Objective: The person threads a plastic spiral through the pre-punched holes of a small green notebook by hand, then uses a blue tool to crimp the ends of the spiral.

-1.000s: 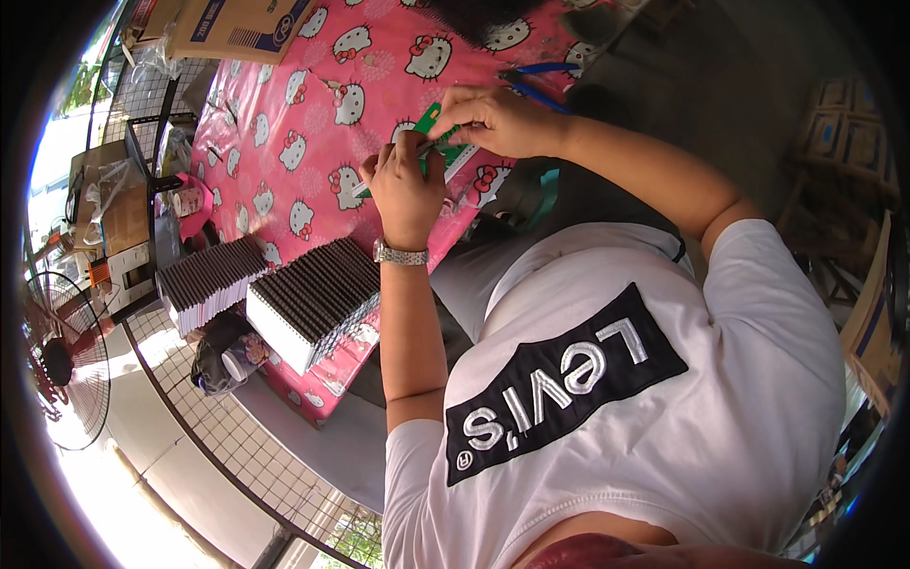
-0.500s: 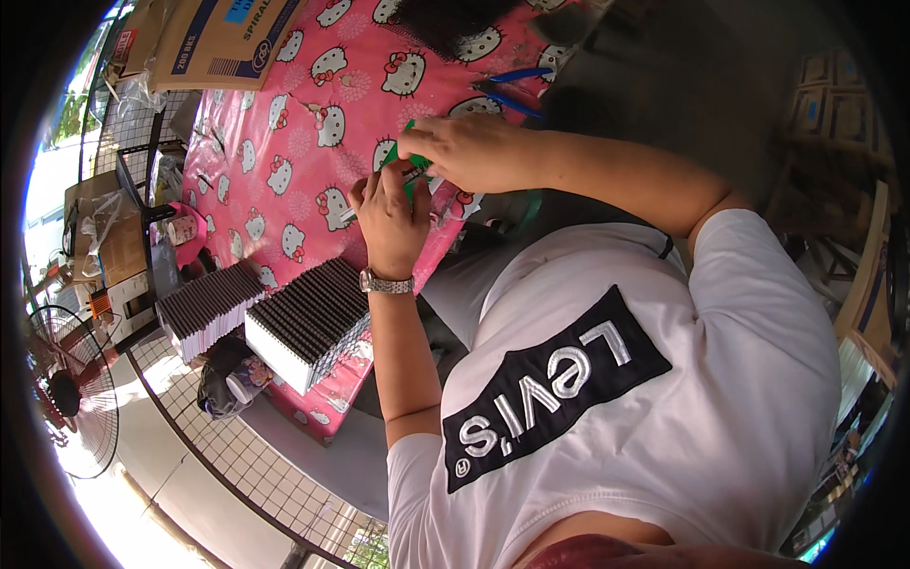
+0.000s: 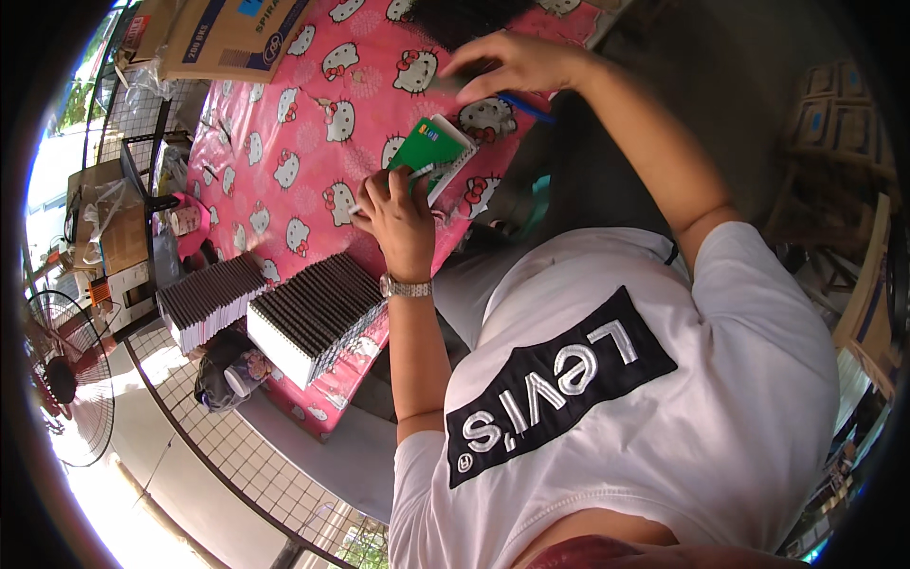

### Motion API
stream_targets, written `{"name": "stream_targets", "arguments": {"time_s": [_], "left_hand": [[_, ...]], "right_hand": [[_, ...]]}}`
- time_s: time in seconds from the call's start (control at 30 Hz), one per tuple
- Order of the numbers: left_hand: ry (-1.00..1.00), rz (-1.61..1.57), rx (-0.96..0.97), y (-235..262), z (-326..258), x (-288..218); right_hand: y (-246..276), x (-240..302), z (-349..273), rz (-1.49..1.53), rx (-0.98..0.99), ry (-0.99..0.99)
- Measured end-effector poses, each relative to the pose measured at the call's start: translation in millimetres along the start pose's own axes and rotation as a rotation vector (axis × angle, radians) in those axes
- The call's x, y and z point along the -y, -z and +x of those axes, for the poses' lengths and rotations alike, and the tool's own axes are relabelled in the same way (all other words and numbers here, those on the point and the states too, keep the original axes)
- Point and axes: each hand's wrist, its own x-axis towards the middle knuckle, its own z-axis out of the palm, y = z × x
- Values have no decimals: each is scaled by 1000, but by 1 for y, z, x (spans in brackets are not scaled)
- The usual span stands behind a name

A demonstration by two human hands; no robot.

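Notebook [image 3: 431,152], green, long axis up-right, pinned under left hand [image 3: 398,213] fingers pressed together.

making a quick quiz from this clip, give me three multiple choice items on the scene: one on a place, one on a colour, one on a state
1. Where do the stacked spiral notebooks sit?
A. near the table's edge, beside the left forearm
B. on the cardboard box
C. on the floor fan

2. What colour is the cover of the small notebook under the left hand?
A. blue
B. green
C. yellow

3. What is the right hand doing?
A. resting in the lap
B. gripping the fan
C. stretched out over the far part of the pink tablecloth

Answers: 1 A, the two stacks stand at the cloth's near-left edge. 2 B, the cover shows green past the fingers. 3 C, the arm extends away beyond the notebook, next to a dark thing.
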Motion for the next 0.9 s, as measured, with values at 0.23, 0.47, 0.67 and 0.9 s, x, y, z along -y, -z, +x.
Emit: {"name": "stream_targets", "arguments": {"time_s": [0.23, 0.47, 0.67, 0.9], "left_hand": [[-115, -80, -16, -2, 13, 5], [-100, -168, -27, 0, 12, 5], [-78, -207, -12, 2, 15, 4], [-101, -318, -48, 6, 20, 8]], "right_hand": [[-33, 30, 33, 654, 595, -239], [-43, 19, 34, 499, 523, -168], [-44, 9, 36, 895, 594, -151], [-47, 17, 39, 539, 563, -130]]}}
